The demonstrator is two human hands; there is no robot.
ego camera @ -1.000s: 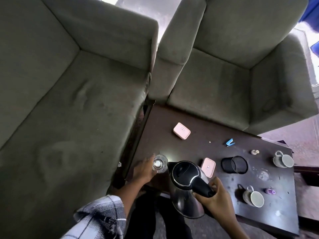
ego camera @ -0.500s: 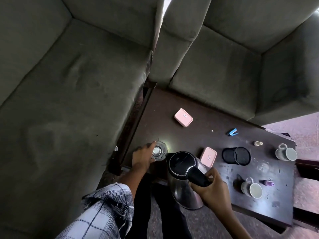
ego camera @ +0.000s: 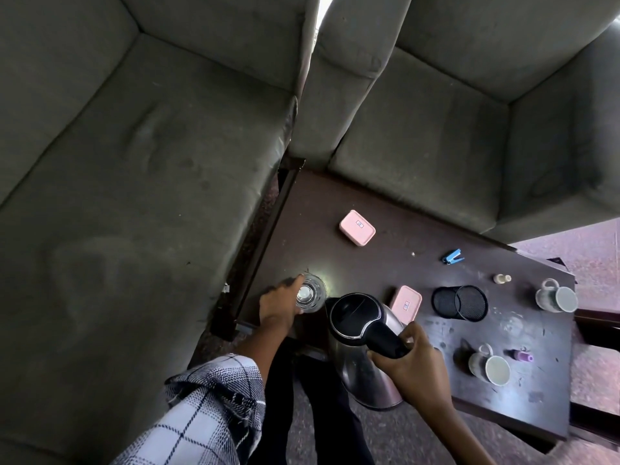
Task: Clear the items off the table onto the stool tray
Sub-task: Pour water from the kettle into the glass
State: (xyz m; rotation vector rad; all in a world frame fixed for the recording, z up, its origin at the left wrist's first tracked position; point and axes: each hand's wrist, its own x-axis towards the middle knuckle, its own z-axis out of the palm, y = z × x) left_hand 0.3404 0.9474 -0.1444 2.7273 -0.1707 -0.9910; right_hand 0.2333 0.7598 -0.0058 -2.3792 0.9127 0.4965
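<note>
At the left fingers the glass stands on the desk, same spot as 1 s ago. The index has crept up along its rim, so the grasp looks set, no lift yet. Right fingers stay clenched on the kettle handle, w/ the body hanging past the desk's near edge. Nothing cleared so far. Left thumb hidden under the hand; stool tray out of view.
</note>
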